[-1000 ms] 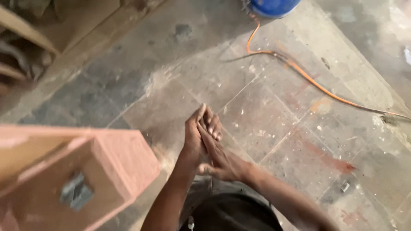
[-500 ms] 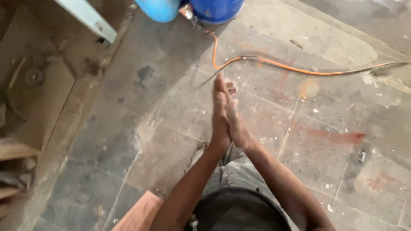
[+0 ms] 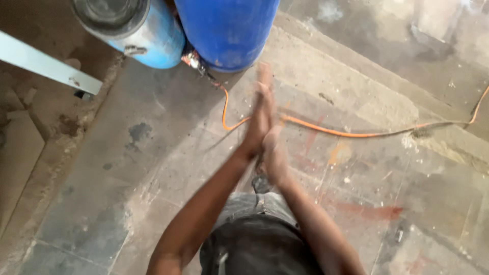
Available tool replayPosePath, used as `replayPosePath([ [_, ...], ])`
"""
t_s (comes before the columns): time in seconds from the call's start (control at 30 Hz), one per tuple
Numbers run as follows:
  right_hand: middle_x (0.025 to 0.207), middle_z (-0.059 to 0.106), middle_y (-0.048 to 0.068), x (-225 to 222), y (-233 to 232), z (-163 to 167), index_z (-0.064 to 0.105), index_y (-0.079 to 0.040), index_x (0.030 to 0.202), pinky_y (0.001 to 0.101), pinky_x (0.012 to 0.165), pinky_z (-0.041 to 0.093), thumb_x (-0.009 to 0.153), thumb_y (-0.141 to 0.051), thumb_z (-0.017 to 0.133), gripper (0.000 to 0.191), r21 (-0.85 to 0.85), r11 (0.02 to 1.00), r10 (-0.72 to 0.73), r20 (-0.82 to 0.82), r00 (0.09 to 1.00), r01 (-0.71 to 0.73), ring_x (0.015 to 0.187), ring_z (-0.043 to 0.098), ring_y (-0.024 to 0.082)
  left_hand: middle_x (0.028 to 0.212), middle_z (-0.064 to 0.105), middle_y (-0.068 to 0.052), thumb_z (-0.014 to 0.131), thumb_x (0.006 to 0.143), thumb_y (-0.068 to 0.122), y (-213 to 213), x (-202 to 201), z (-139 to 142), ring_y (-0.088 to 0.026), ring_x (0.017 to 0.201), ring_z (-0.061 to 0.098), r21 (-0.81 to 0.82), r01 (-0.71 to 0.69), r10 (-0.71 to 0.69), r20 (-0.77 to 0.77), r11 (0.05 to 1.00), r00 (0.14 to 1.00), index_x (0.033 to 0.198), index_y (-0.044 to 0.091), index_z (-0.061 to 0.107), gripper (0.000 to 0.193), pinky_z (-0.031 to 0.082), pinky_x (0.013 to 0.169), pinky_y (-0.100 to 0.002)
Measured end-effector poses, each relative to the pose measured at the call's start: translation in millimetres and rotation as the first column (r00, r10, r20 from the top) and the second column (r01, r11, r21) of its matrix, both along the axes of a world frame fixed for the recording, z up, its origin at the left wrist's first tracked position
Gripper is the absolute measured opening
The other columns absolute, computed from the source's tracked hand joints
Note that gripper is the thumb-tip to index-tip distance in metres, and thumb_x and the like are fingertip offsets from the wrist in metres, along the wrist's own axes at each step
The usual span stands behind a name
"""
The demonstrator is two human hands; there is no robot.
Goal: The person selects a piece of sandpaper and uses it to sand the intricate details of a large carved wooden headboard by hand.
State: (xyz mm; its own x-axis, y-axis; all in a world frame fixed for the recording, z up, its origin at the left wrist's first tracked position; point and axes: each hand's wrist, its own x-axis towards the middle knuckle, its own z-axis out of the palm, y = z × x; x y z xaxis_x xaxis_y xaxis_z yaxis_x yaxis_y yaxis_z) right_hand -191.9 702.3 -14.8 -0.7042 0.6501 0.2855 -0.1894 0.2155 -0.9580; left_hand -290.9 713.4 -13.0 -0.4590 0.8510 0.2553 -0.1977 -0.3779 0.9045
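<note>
Two hands, the left hand (image 3: 262, 114) and right hand (image 3: 272, 147), press flat palm to palm, seemingly empty though blurred, above the orange cable (image 3: 326, 131); rubbing works best with full contact.

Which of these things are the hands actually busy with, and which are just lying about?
In hand:
left hand and right hand, pressed palm to palm, holding nothing

Lying about:
orange hose on the floor
dark blue barrel
light blue barrel
pale plank
</note>
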Motion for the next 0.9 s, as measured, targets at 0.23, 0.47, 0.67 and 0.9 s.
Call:
replayPosePath([
  [0.23,0.181,-0.006,0.014,-68,248,24,0.003,-0.008,0.171,0.0439,0.136,-0.007,0.111,-0.065,0.016,0.084,-0.023,0.966,-0.255,0.058,0.965,0.256,0.168,-0.012,0.029,0.178,0.010,-0.012,0.026,0.107,0.066,134,8,25,-0.027,0.166,0.007,-0.123,0.133,-0.119,0.118,0.983,0.986,0.169,0.003,0.011,0.089,0.007,0.133,-0.043],
  [0.47,0.179,0.004,0.014,-132,291,-1,0.008,-0.007,0.170,0.0464,0.137,0.006,0.113,-0.062,0.021,0.080,0.020,0.981,0.192,0.020,0.981,-0.192,0.169,0.002,0.030,0.167,0.037,-0.016,0.035,0.106,0.065,297,-155,-25,-0.029,0.158,0.031,-0.113,-0.197,0.218,0.219,0.974,0.951,0.166,0.007,0.022,0.084,0.022,0.130,-0.044],
  [0.67,0.155,0.058,0.017,-266,513,-28,0.048,-0.002,0.151,0.0442,0.128,0.037,0.113,-0.021,0.053,0.043,0.077,0.992,-0.106,0.132,0.985,0.097,0.149,0.052,0.028,0.135,0.066,-0.014,0.042,0.114,0.042,440,-267,-66,-0.020,0.117,0.062,-0.231,-0.520,0.566,0.233,0.822,0.791,0.152,0.001,0.046,0.056,0.047,0.105,-0.036],
  [0.9,0.152,0.059,0.017,-398,689,-20,0.056,-0.003,0.147,0.0477,0.120,0.039,0.087,0.011,0.061,0.061,0.802,0.539,-0.065,0.344,0.937,-0.257,0.147,0.047,0.035,0.120,0.069,-0.009,0.053,0.112,0.021,528,-343,-50,-0.014,0.102,0.063,-0.242,-0.666,0.687,0.000,0.705,0.727,0.137,-0.001,0.056,0.033,0.051,0.091,-0.028],
])
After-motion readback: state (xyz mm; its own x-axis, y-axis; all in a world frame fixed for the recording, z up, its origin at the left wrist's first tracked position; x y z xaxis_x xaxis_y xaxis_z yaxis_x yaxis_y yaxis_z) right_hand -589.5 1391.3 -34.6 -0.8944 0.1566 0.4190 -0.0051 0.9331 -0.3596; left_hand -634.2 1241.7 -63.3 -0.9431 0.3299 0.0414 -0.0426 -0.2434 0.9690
